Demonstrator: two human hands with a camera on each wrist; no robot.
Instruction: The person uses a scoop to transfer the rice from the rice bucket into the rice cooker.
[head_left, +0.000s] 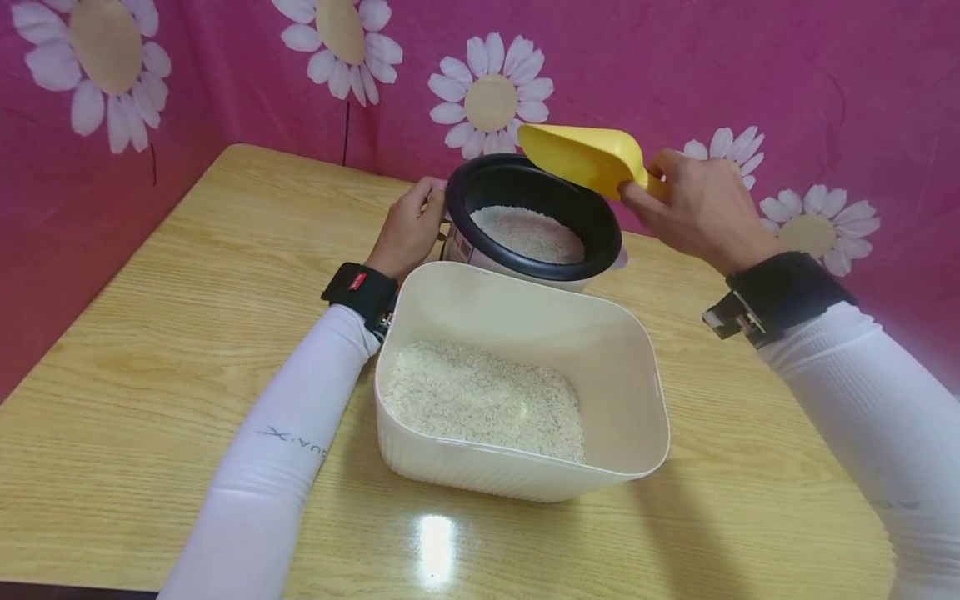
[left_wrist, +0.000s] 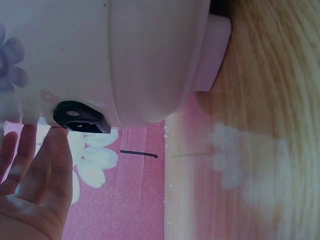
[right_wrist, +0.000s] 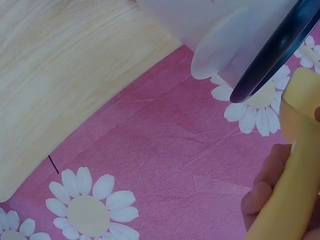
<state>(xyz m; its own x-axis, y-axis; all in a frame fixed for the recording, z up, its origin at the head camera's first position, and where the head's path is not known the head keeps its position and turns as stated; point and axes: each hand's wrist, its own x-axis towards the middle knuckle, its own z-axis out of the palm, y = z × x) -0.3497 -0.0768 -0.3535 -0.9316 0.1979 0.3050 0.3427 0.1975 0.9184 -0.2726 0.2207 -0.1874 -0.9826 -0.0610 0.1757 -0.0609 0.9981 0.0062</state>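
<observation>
My left hand [head_left: 411,227] holds the side of a rice cooker [head_left: 480,254], by its handle; in the left wrist view its fingers [left_wrist: 55,160] reach the white body [left_wrist: 150,55] beside the black power socket [left_wrist: 82,117]. White rice [head_left: 528,232] lies in the cooker's black inner pot [head_left: 487,185]. My right hand [head_left: 701,204] grips a yellow scoop [head_left: 588,154] by its handle, tilted over the pot's far right rim. The right wrist view shows the scoop handle [right_wrist: 285,200] in my curled fingers. The scoop's inside is hidden.
A cream plastic bin [head_left: 517,304] with rice [head_left: 480,400] in it stands in front of the cooker, nearer to me. Both stand on a wooden table [head_left: 225,275]. A pink cloth with daisies [head_left: 491,102] hangs behind the table.
</observation>
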